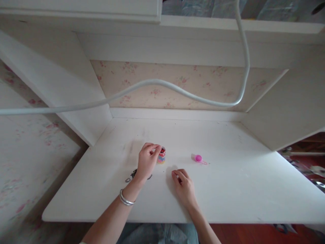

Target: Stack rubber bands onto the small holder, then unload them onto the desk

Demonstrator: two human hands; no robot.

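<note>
My left hand (148, 159) is closed in a pinch at the mouth of a small clear jar (161, 158). Bands of colour, among them red, blue, pink and yellow, show through the jar, with something dark at its top. Whatever my left fingertips pinch is too small to make out. Partly hidden beneath my left wrist lie several small black elastic bands (133, 174). My right hand (184, 187) rests on the table to the right of the jar, fingers curled in and thumb against them, with nothing visible in it. Farther right lies a pink cap (198, 158) with a loop.
The white table (228, 189) has side panels and a low back ledge. A thick white cable (157, 82) crosses the view in front of the flowered wall. Above is a white cabinet (83, 10); a silver bangle (126, 199) circles my left wrist.
</note>
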